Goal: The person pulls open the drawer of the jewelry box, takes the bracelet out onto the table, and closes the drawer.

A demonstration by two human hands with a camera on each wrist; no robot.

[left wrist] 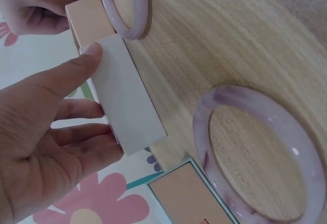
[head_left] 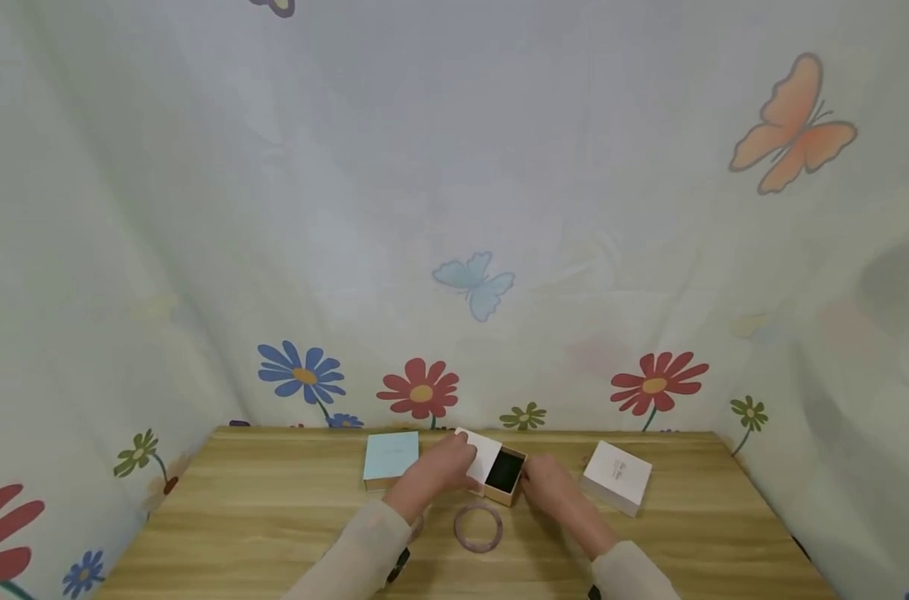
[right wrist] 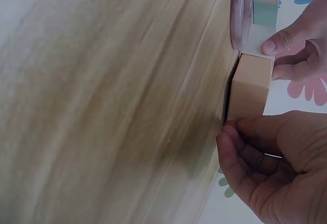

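Note:
My left hand [head_left: 450, 462] grips the white sleeve [left wrist: 130, 101] of a small slide-out box, thumb on one face and fingers on the other. The tan drawer [right wrist: 250, 81] sticks partway out of the sleeve toward the right, and its black lining [head_left: 505, 472] shows from above. At the drawer's outer end, my right hand [head_left: 551, 483] pinches with thumb and fingertips. A pale purple bangle [head_left: 478, 549] lies on the table just in front of the box. Another marbled bangle [left wrist: 202, 132] lies nearer the left arm, mostly hidden by it in the head view.
A light blue box [head_left: 391, 458] stands left of the left hand, near the back edge of the wooden table [head_left: 274, 517]. To the right of the right hand sits a white box [head_left: 619, 475] with small lettering. A flowered curtain [head_left: 544, 208] hangs behind the table.

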